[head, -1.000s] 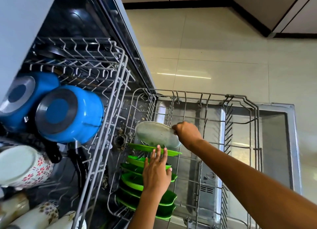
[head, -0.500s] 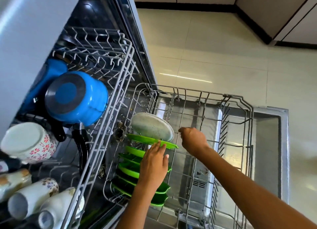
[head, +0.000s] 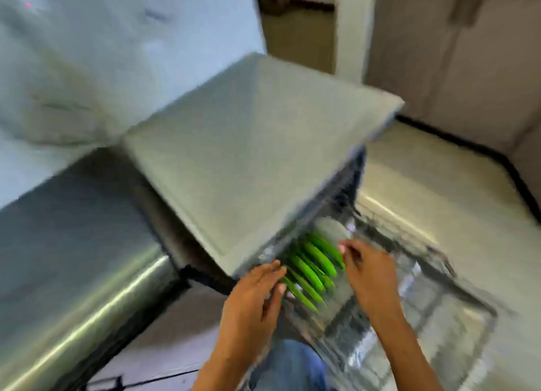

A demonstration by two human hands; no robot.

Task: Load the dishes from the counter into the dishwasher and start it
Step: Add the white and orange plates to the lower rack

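Low in the blurred head view, a row of green plates [head: 313,269] stands on edge in the pulled-out lower rack [head: 415,300] of the dishwasher [head: 251,144]. One pale plate [head: 332,229] sits at the far end of the row, partly under the machine's grey top panel; its outline is smeared and its tilt cannot be judged. The left hand [head: 254,291] hovers at the near-left end of the green row, palm down, fingers straight and slightly spread, grip wide and holding nothing; the fingertips [head: 278,269] lie just beside the nearest plate rims, and contact cannot be confirmed through the blur. The right hand [head: 370,273] is on the right side of the row, above the rack, fingers loosely extended toward the plates, grip likewise wide with nothing in it. Both forearms enter from the bottom edge, and blue trouser fabric [head: 292,364] shows between them. The rack wires read only as grey streaks over the open door [head: 456,326]. A steel table edge [head: 79,303] with a bright highlight runs diagonally at lower left. Pale floor tiles [head: 433,191] with a dark skirting line lie to the right, and beige cabinet fronts [head: 456,54] stand behind them.
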